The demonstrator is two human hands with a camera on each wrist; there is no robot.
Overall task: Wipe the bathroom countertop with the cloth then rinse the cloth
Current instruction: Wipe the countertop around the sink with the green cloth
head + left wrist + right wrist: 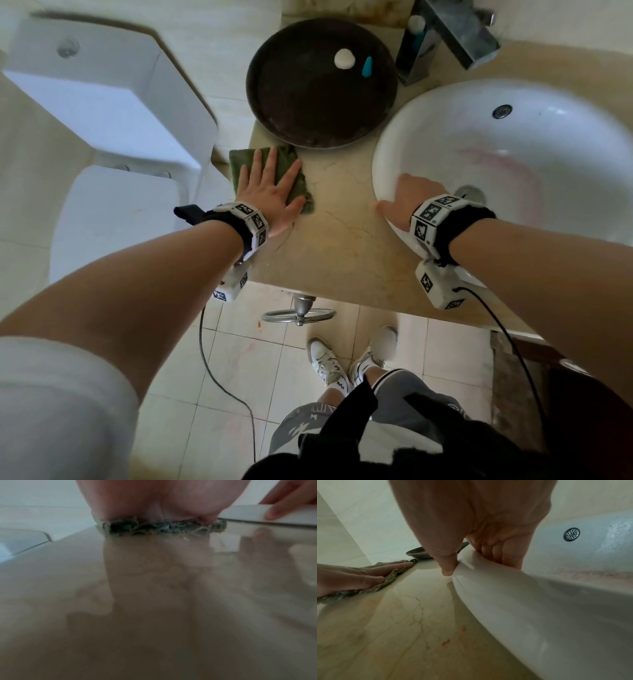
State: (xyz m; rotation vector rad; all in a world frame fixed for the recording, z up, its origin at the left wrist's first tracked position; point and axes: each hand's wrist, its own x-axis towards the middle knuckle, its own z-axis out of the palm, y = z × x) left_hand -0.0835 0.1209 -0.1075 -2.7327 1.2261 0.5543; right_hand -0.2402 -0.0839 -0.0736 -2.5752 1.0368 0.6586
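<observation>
A green cloth [274, 171] is pressed flat under the left hand [265, 195], fingers straight and spread, at the far left edge of the beige countertop [342, 240], just in front of a dark round dish [320, 82]. Wiping is judged to be underway; from the right wrist view, 2 small orange specks [453, 637] are left on the stone nearer the front, though blur makes this uncertain. The rim of the white sink [513, 144] is gripped by the right hand [406, 202], thumb outside, fingers inside. Rinsing is not yet begun.

one cloth [270, 171], one sink [445, 120], one dark plate [308, 102]
</observation>
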